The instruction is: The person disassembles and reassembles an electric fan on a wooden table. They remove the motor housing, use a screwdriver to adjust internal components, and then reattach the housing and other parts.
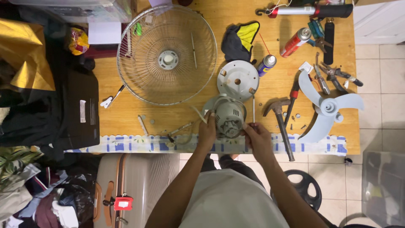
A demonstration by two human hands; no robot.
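You have the round grey plastic fan motor housing (228, 117) at the near edge of the wooden desk (126, 118), and both of your hands are on it. Your left hand (207, 134) grips its left side with the fingers curled against the casing; your right hand (256, 137) pinches at its right rim, fingertips closed on the edge, though whether they hold a small part there is too fine to tell.

Judging from how things lie, the fan is well taken apart. The round wire fan guard (166, 55) lies flat and separate at the far middle of the desk, the pale blue three-bladed plastic propeller (327, 107) rests off to the right, and a round grey plastic cover plate (237, 79) sits just beyond the motor. The motor itself looks like the piece in hand now; its inner face is exposed towards you.

Counted: one guard, one propeller, one cover plate, one motor. Two spray cans show, a red-and-silver one (296, 41) and a blue-and-silver one (266, 64). One wooden-handled hammer (282, 122) lies right of your right hand, a red-handled screwdriver (292, 101) just past it, and a cluster of pliers (333, 76) further right, whose number I cannot tell for sure. A few loose screws dot the desk nearby.
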